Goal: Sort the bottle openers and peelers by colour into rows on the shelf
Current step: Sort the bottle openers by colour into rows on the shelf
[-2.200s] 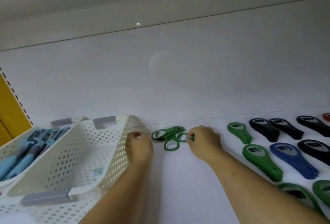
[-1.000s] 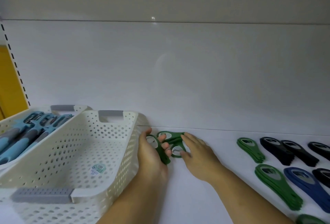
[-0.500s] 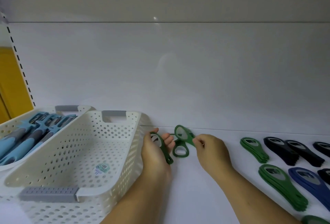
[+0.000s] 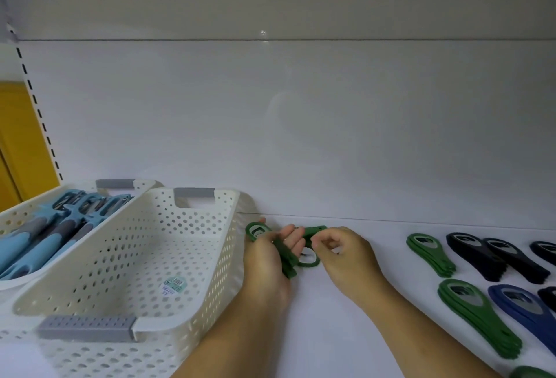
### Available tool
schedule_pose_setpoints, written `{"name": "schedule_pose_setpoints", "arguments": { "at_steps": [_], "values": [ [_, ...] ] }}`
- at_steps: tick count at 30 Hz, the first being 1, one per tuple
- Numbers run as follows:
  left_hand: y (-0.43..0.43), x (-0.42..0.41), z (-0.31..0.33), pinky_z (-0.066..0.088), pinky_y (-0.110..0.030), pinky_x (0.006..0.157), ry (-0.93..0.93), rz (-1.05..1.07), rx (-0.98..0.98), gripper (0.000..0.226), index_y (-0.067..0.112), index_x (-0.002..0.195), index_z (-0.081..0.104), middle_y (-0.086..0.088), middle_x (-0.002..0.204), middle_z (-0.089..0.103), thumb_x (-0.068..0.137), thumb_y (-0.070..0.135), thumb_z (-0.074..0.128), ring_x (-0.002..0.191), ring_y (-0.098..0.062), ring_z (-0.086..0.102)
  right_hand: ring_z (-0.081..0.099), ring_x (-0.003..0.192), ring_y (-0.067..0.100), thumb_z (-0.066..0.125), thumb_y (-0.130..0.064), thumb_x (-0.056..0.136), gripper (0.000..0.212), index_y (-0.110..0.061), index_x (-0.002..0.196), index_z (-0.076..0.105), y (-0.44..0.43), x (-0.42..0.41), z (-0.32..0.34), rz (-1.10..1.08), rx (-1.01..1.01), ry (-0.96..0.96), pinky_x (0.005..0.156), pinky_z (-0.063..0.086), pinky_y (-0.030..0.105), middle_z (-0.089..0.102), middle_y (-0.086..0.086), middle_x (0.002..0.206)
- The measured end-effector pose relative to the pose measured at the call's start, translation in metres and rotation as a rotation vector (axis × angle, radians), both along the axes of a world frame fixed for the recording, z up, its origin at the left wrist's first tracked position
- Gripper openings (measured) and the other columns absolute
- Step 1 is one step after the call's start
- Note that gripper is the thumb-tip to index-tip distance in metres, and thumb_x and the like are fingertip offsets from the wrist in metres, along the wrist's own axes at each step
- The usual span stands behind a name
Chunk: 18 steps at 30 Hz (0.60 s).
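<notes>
The left hand (image 4: 264, 260) has its fingers curled round a green opener (image 4: 287, 263) beside the basket (image 4: 210, 272), and the right hand (image 4: 346, 254) pinches a second opener (image 4: 314, 231). Best to align the heads, then lay both with the green stacks (image 4: 430, 252) on the shelf (image 4: 331, 332).

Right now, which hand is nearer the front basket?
Left. The left hand is beside the right wall of the front basket, gripping green openers; the right hand is farther right, beyond them.

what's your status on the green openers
Left hand grips green stack. Right hand pinches another opener. Basket close beside left hand, not blocking.
</notes>
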<state>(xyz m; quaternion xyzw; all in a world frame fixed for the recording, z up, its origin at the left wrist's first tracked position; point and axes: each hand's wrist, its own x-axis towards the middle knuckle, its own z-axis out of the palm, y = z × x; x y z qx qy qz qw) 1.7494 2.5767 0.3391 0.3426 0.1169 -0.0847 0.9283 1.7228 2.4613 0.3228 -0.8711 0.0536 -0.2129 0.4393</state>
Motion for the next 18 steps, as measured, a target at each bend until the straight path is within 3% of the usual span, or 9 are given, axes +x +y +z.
{"name": "schedule_pose_setpoints", "arguments": {
  "at_steps": [4, 8, 11, 15, 18],
  "values": [
    [0.002, -0.001, 0.001, 0.053, -0.034, 0.064, 0.02, 0.126, 0.084, 0.048, 0.028, 0.122, 0.047, -0.011, 0.089, 0.056, 0.091, -0.004, 0.031, 0.067, -0.023, 0.06, 0.05, 0.105, 0.014, 0.066, -0.026, 0.084, 0.012, -0.028, 0.093, 0.073, -0.005, 0.003, -0.007, 0.109, -0.37, 0.154, 0.09, 0.042, 0.025, 0.052, -0.013, 0.098],
    [0.002, -0.002, 0.002, 0.052, -0.028, 0.05, 0.009, 0.134, 0.135, 0.04, 0.028, 0.119, 0.048, -0.011, 0.083, 0.053, 0.095, 0.003, 0.029, 0.059, -0.02, 0.052, 0.044, 0.107, 0.011, 0.064, -0.027, 0.088, 0.01, -0.025, 0.095, 0.071, -0.005, 0.003, -0.006, 0.117, -0.411, 0.12, 0.089, 0.036, 0.021, 0.048, -0.012, 0.103],
    [0.001, -0.004, 0.002, 0.054, -0.028, 0.051, -0.037, 0.082, 0.158, 0.029, 0.019, 0.112, 0.051, -0.012, 0.08, 0.053, 0.097, 0.007, 0.029, 0.063, -0.022, 0.053, 0.044, 0.101, 0.01, 0.056, -0.023, 0.093, 0.011, -0.019, 0.096, 0.066, -0.005, 0.003, -0.006, 0.116, -0.471, -0.01, 0.082, 0.035, 0.018, 0.048, -0.011, 0.099],
    [0.001, -0.005, 0.003, 0.056, -0.032, 0.074, -0.171, 0.113, 0.319, 0.027, 0.016, 0.096, 0.053, -0.016, 0.084, 0.058, 0.095, 0.003, 0.03, 0.076, -0.027, 0.061, 0.048, 0.077, 0.009, 0.051, -0.018, 0.096, 0.013, -0.018, 0.09, 0.063, -0.007, 0.002, 0.004, -0.094, -0.347, -0.266, 0.063, 0.037, 0.016, 0.049, -0.012, 0.09],
    [-0.002, -0.004, -0.003, 0.053, -0.029, 0.083, -0.335, 0.066, 0.535, 0.022, 0.016, 0.094, 0.055, -0.015, 0.091, 0.064, 0.094, 0.003, 0.036, 0.091, -0.028, 0.064, 0.047, 0.063, 0.004, 0.049, -0.017, 0.096, 0.02, -0.024, 0.078, 0.056, -0.01, 0.0, 0.006, -0.115, -0.013, -0.273, 0.056, 0.035, 0.011, 0.052, -0.013, 0.075]
  ]
}}
